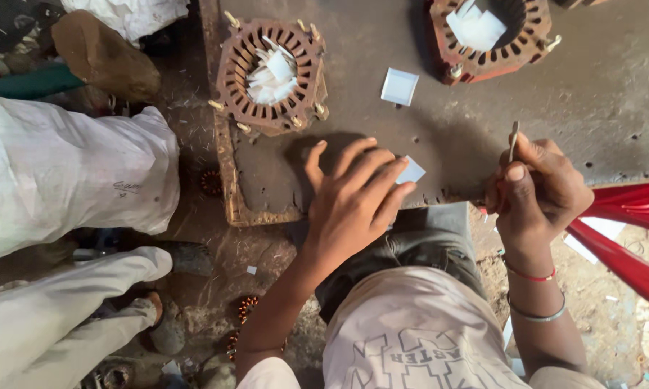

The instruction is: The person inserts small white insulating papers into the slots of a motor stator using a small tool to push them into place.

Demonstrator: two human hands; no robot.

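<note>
1. I take the dusty grey workboard (483, 94) as my landmark; everything below is placed against it.
2. My left hand (357, 198) lies flat on the board's near edge, fingers spread and apart, clamped on nothing. Its fingertips (403, 189) rest on a small white paper slip (412, 171), which lies on the board just inside that near edge.
3. My right hand (537, 189) hovers at the board's near right edge, fingers curled together and pinched on a thin pale stick (514, 140), which stands nearly upright out of the grip between thumb and forefinger.
4. A red thread and a metal bangle (537, 315) circle the right wrist, off the board on its near side.
5. A rust-coloured slotted stator core (272, 75) sits at the board's far left corner, its bore stuffed with white paper pieces.
6. A second stator core (491, 34) sits at the board's far edge, to the right of the first, also holding white paper; the frame cuts it off.
7. A square white paper tray (399, 86) lies flat on the board between the two cores, touching neither.
8. Off the board's left side, another person's legs in pale cloth (65, 173) stand on the dirt floor.
9. Off the near right corner is a red plastic chair (627, 238).
</note>
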